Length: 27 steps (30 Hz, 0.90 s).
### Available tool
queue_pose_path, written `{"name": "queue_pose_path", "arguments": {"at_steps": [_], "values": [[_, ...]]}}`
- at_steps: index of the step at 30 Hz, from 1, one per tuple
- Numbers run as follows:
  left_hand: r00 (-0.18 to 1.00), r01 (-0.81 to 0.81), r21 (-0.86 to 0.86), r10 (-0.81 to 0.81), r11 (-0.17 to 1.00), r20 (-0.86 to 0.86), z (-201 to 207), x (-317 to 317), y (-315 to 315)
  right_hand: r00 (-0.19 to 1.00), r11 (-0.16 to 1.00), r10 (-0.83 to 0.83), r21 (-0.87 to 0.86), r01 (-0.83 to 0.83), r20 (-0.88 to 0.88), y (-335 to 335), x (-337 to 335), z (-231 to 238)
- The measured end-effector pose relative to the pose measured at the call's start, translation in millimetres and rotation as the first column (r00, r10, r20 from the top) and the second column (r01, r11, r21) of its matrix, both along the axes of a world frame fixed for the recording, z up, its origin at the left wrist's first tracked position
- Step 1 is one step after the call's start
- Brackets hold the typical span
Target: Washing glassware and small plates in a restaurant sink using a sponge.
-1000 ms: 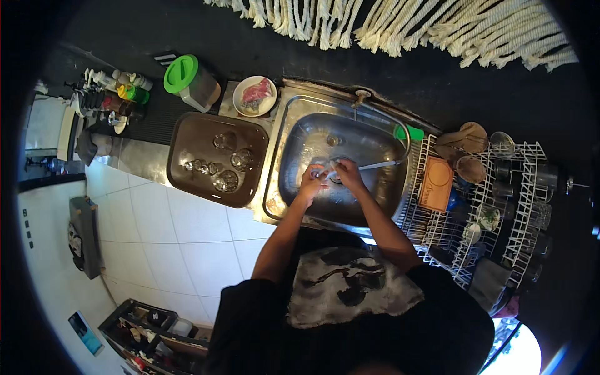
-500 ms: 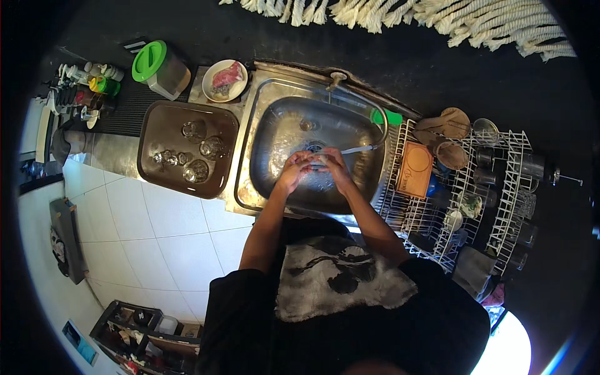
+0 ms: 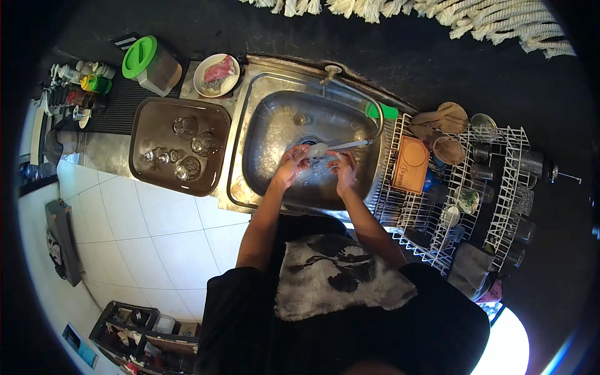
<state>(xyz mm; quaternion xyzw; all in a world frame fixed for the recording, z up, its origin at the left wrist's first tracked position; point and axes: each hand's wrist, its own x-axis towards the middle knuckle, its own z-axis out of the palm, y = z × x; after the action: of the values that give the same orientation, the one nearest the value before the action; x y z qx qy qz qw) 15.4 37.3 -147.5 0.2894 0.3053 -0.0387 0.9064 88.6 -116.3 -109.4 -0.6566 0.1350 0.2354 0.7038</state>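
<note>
Over the metal sink [image 3: 262,156], my left hand [image 3: 292,167] grips a small, pale, see-through rounded piece [image 3: 317,150], whose exact kind I cannot make out. Water runs from the curved tap [image 3: 375,122] through a pale spout end [image 3: 356,144] toward that piece. My right hand [image 3: 344,170] is just to the right of it, fingers apart and slightly curled, with nothing visible in them. Beneath both hands lies the sink's drain [image 3: 307,142], partly covered by the left hand and the piece.
Left of the sink, a brown tray [image 3: 140,134] holds several wet clear glass pieces [image 3: 187,169]. Behind it are a bowl of raw meat [image 3: 217,70] and a green-lidded container [image 3: 153,65]. At right, a white wire dish rack [image 3: 450,212] carries a wooden board [image 3: 411,165] and glasses.
My right hand has come away from the piece and opened, moving slightly down and right. My left hand keeps the piece under the water. The view has shifted slightly.
</note>
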Motion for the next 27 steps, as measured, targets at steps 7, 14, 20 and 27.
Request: {"name": "queue_pose_path", "arguments": {"at_steps": [7,14,20,27], "values": [[1.0,0.015,-0.004,-0.015,1.0,-0.006,-7,4,-6,0.988,0.996,-0.078,-0.057,0.071,-0.13,-5,0,-18],[1.0,0.028,0.025,-0.028,0.999,-0.006,-5,1,-3,0.969,0.993,0.121,0.012,-0.121,-0.216,2,0,-25],[0.987,-0.01,0.155,-0.015,0.988,0.159,-10,-3,-4,0.883,0.942,0.265,0.299,-0.152,-0.386,24,5,-23],[0.996,0.073,0.269,-0.086,0.96,0.036,11,8,2,0.904,0.913,0.001,0.37,0.174,-0.427,25,7,-49]]}}
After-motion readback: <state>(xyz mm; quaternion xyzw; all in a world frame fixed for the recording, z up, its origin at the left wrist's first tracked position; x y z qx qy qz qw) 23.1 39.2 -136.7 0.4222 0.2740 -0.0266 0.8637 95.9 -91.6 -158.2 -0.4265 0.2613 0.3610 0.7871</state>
